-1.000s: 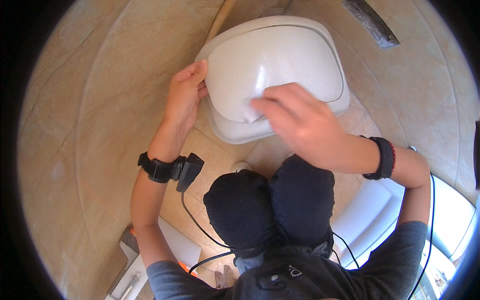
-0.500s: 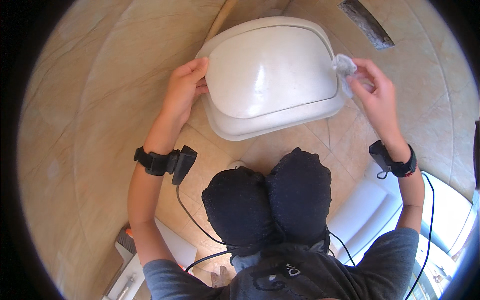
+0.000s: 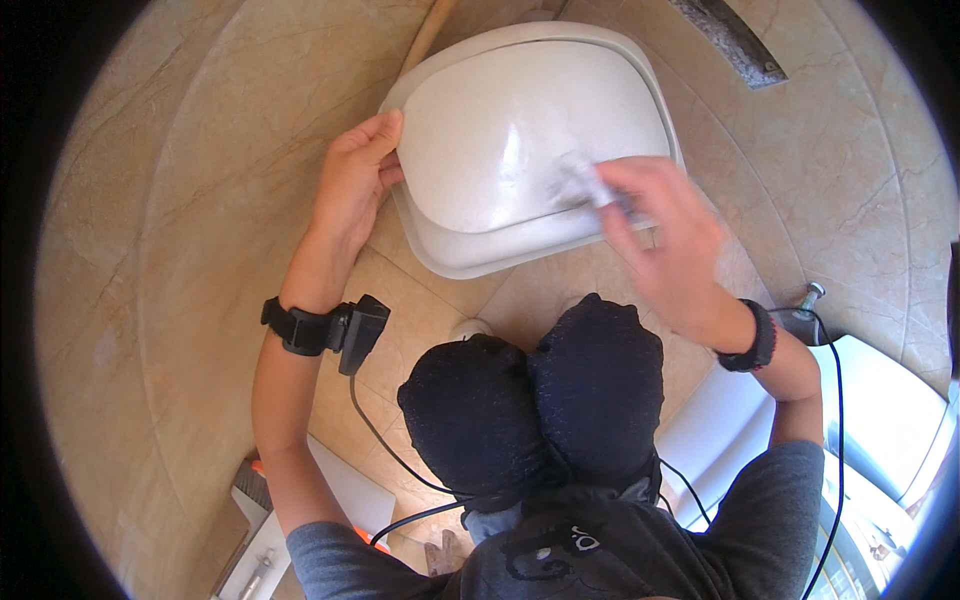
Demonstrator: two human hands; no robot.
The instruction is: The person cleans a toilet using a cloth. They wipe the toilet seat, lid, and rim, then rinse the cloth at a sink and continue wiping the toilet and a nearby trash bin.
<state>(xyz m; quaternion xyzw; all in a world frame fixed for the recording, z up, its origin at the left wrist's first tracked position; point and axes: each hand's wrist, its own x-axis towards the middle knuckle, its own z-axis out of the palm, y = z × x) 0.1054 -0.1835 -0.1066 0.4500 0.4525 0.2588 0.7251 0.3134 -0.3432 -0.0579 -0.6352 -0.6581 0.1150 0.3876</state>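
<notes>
Kneeling low, dark-clad knees point(image 3: 540, 400) are seen at the centre of the frame, and a white domed basin-like piece point(image 3: 520, 140) lies upside down on the beige marble-look floor tiles point(image 3: 180, 250) in the upper middle. The left hand point(image 3: 352, 190) is laid on the piece's left rim, fingers pressed together and curled over the edge. The right hand point(image 3: 660, 240), blurred, is set on the lower right of the dome, its fingers closed on a small pale wad of cloth point(image 3: 580, 182) pressed to the glossy surface. A dark floor drain point(image 3: 730, 40) is seen at the upper right, a white fixture point(image 3: 890, 420) at the right edge, and a wooden handle point(image 3: 428, 32) at the top.
</notes>
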